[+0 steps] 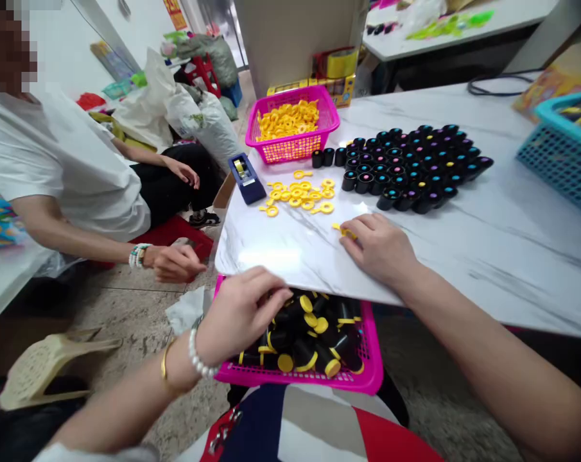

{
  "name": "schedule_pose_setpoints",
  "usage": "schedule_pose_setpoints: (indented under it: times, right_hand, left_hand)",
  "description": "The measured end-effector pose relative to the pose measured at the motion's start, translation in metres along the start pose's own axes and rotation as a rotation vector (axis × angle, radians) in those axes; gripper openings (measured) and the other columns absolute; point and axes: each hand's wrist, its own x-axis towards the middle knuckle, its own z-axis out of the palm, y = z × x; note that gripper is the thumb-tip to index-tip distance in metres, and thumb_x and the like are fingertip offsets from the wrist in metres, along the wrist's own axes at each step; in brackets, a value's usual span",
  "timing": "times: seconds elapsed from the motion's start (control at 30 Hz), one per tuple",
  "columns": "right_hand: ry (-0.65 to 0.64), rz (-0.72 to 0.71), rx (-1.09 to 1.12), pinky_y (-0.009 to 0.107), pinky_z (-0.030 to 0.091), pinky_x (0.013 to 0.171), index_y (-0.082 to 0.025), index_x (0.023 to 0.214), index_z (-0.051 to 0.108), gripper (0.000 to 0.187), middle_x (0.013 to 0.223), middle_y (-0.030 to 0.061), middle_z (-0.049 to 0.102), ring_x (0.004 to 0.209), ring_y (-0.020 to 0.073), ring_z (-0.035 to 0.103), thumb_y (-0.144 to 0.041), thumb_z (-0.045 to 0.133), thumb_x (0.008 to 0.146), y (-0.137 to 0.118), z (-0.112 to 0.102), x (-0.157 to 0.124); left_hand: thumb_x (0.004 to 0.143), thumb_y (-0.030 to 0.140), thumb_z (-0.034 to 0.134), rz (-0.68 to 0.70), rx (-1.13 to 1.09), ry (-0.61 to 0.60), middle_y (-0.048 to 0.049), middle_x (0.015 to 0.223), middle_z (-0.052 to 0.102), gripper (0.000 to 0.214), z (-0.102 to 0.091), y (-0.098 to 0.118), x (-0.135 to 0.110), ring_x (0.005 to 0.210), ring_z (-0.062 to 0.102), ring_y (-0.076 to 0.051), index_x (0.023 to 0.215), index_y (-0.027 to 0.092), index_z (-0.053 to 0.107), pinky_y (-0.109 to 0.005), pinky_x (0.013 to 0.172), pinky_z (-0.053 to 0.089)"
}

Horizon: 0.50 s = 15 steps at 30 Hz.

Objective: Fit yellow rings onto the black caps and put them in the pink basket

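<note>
My left hand [242, 311] reaches into a pink basket [367, 378] on my lap, fingers closed around a black cylinder [283, 314] among several black cylinders with yellow caps. My right hand [377, 247] rests on the white marble table [487, 224], fingertips pinching a small yellow ring piece [344, 230]. Loose yellow rings [302, 192] lie scattered just beyond it. A cluster of upright black cylinders [410, 165] with coloured tops stands farther back.
A pink basket of yellow rings [293, 125] and a blue tape dispenser [246, 176] sit at the table's far left. A teal basket [562, 151] is at right. Another person in a white shirt [73, 167] sits left. A beige stool [49, 362] lies on the floor.
</note>
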Motion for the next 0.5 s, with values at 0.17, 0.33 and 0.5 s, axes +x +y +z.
schedule_pose_setpoints:
  times: [0.17,0.33,0.5]
  right_hand:
    - [0.024,0.039,0.081,0.044,0.042,0.089,-0.027,0.107,0.058,0.023,0.105,0.0087,0.059,0.102,0.0293,0.051,-0.03,0.043,0.09,-0.009,0.004,0.003]
    - [0.089,0.05,0.153,0.048,0.043,0.089,-0.024,0.104,0.058,0.019,0.104,0.0099,0.057,0.1,0.0307,0.053,-0.026,0.047,0.089,-0.005,0.006,0.005]
    - [0.1,0.003,0.046,0.038,0.047,0.085,-0.019,0.099,0.061,0.016,0.101,0.0086,0.059,0.096,0.0246,0.054,-0.021,0.051,0.088,-0.005,0.003,0.005]
  left_hand:
    - [0.089,0.022,0.048,-0.17,0.307,-0.093,-0.0062,0.09,0.057,0.019,0.048,-0.055,-0.054,0.085,0.055,-0.018,0.097,0.019,0.065,-0.03,0.077,0.045]
    - [0.09,0.023,0.043,-0.149,0.411,-0.222,-0.0089,0.092,0.053,0.024,0.061,-0.066,-0.049,0.082,0.053,-0.02,0.088,0.019,0.067,-0.035,0.074,0.046]
    - [0.087,0.017,0.044,-0.089,0.37,-0.215,-0.0083,0.09,0.056,0.024,0.059,-0.061,-0.045,0.082,0.055,-0.021,0.075,0.019,0.065,-0.036,0.074,0.047]
